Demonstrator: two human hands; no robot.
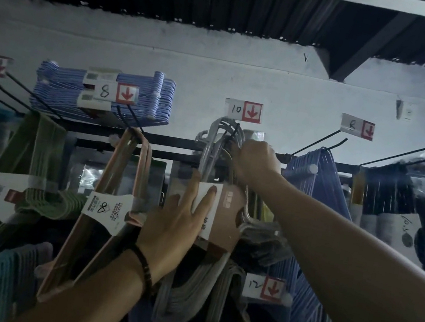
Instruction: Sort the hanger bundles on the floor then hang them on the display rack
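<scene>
Two hands up at display rack [174,143], both on the grey hanger bundle [209,157]. Right hand [255,162] is curled round the bundle's hook tops, right by the black peg [234,133] under the "10" price tag [243,110]; hooks look looped over the peg, but can't tell if they're fully seated. Left hand [178,217] is wide, fingers straight and spread, pressed flat on the bundle's brown/white card sleeve [225,211] from the left. Beaded bracelet [143,266] on left wrist. Grey bundle hangs roughly upright at centre of rack, shoulders down behind left hand.

Left of it, a pink hanger bundle [116,186] hangs from the next peg, tilted, label marked "8" [106,210]. Further left, green hanger bundle [40,147] w/ white label. Blue hanger bundle [103,96] lies flat on top of pegs, upper left, behind an "8" tag [117,93]. Right of the grey one, another blue bundle [312,184] hangs, then a dark bundle [387,191]. "12" tag [264,287] on the lower row, below right forearm. White wall behind, lighting dim
</scene>
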